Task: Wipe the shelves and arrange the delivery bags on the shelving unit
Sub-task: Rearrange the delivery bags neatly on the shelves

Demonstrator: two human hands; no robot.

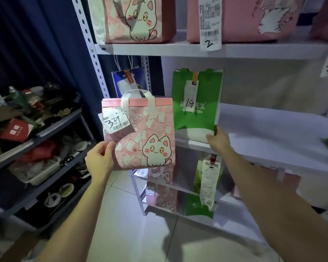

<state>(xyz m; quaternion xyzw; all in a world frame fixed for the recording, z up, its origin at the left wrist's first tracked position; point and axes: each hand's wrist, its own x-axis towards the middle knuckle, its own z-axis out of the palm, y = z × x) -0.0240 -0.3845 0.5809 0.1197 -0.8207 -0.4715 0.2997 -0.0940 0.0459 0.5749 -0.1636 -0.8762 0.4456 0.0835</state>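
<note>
Arranging step: left hand (pixel 99 159) grips the pink bag (pixel 140 133); right hand (pixel 219 141) pinches the green bag (pixel 195 110) by its edge. Next, likely: stand pink bag on shelf (pixel 263 133), at green bag's 3 o'clock.

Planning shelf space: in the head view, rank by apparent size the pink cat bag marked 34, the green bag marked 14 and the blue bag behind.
1. Pink cat bag marked 34, held nearer the camera, so unsure.
2. Green bag marked 14.
3. Blue bag, mostly hidden.
</note>
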